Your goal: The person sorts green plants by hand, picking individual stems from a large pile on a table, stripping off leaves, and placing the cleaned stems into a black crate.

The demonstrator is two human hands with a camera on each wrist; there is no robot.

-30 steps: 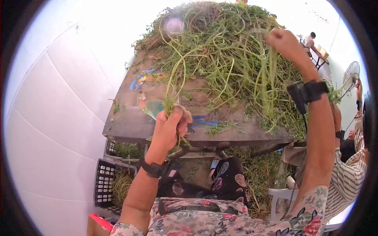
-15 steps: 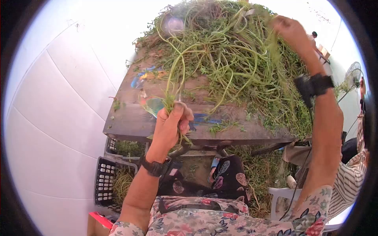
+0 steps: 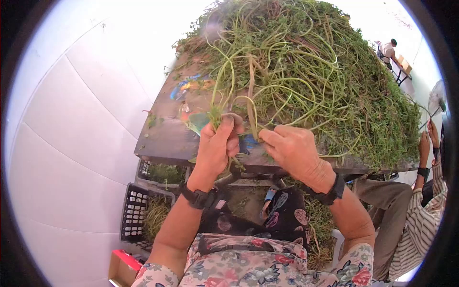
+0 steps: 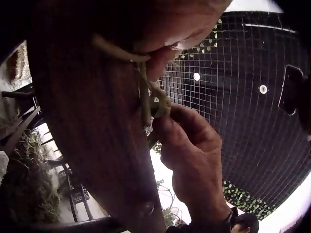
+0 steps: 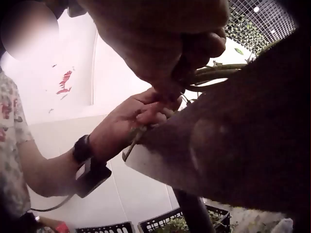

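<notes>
Over the table's front edge, my left hand (image 3: 217, 143) grips a small bunch of leafy green stems (image 3: 215, 115), whose long ends arch back toward the heap. Close on its right, my right hand (image 3: 299, 153) pinches long stems (image 3: 252, 103) between thumb and curled fingers; one strand is brownish. A large tangled heap of green vines (image 3: 306, 67) covers the back and right of the table. The left wrist view has the right hand's fingertips (image 4: 167, 124) on a stem, and the right wrist view has both hands close together, their grips partly in shadow.
The wooden table (image 3: 165, 136) has a torn colourful wrapper (image 3: 193, 86) on its left. Black crates (image 3: 134, 213) with greens stand below left, beside a red-edged box (image 3: 125, 263). Another person in a striped sleeve (image 3: 416, 234) sits at the right. A fan (image 3: 436, 98) stands behind.
My right hand has come from the far right of the heap down beside the left hand, bringing stems along. The left hand keeps its grip on the bunch. The head view has shifted slightly.
</notes>
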